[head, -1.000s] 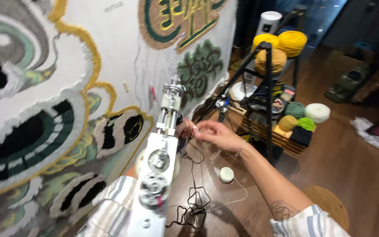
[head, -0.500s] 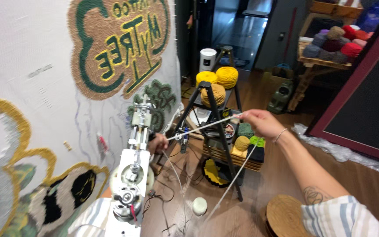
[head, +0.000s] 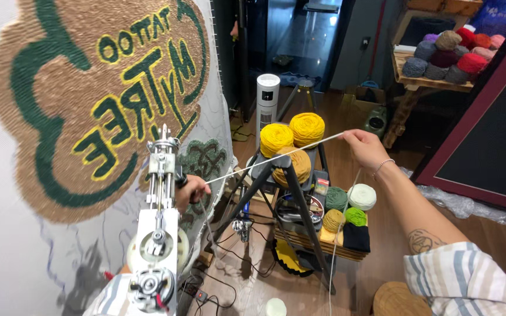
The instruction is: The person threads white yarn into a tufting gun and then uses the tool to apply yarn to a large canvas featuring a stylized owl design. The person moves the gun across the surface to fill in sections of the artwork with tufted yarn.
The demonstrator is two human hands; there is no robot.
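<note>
Nearest the camera, the white tufting gun [head: 154, 246] stands upright against the stretched backing cloth [head: 7, 193]. The left hand [head: 187, 193] is wrapped around its front grip, fingers curled tight on the handle. From the gun's needle end a pale yarn strand [head: 273, 158] runs taut up and to the right, to the right hand [head: 365, 149], raised with thumb and fingertips pinched on the strand. A second length drops from that hand toward the floor.

Farther off stands the black yarn rack [head: 291, 199], with yellow and ochre cones at its top edge and green and cream balls lower down. Beyond it is a white tower fan [head: 267, 108].

The brown-and-green tufted patch [head: 89, 99] looks filled in, while the outlined cloth below is bare.

Half a second ago the right hand was lower and nearer the gun. Now it is farther out, and the strand is longer.
</note>
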